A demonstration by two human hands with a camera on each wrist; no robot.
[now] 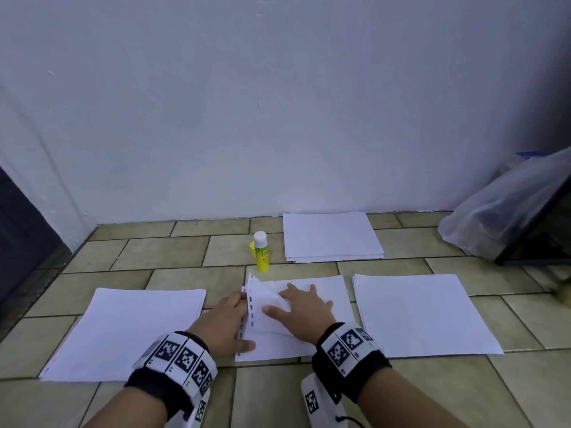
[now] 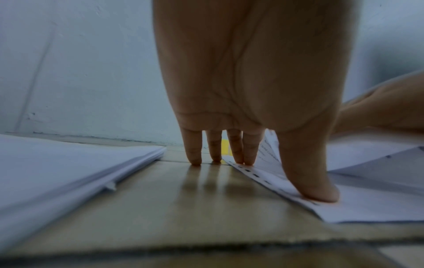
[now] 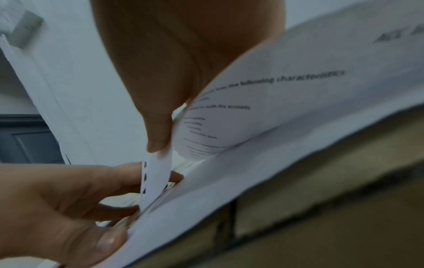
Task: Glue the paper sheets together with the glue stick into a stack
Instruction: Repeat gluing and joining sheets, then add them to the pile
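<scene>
Four piles of white paper lie on the tiled floor: left (image 1: 123,332), centre (image 1: 321,291), right (image 1: 423,313) and back (image 1: 330,236). The yellow glue stick (image 1: 262,253) stands upright behind the centre pile, with a yellow cap (image 1: 252,249) beside it. My left hand (image 1: 238,319) lies with fingers straight at the centre pile's punched left edge (image 2: 259,175), and its thumb (image 2: 319,190) presses that edge down. My right hand (image 1: 278,299) rests over the centre pile and pinches the top sheet (image 3: 263,108), which curls up and shows its printed underside.
A white wall rises just behind the back pile. A clear plastic bag (image 1: 500,211) leans on a dark frame (image 1: 531,233) at the far right. A dark door (image 1: 18,236) stands at the left. Bare tiles show between the piles.
</scene>
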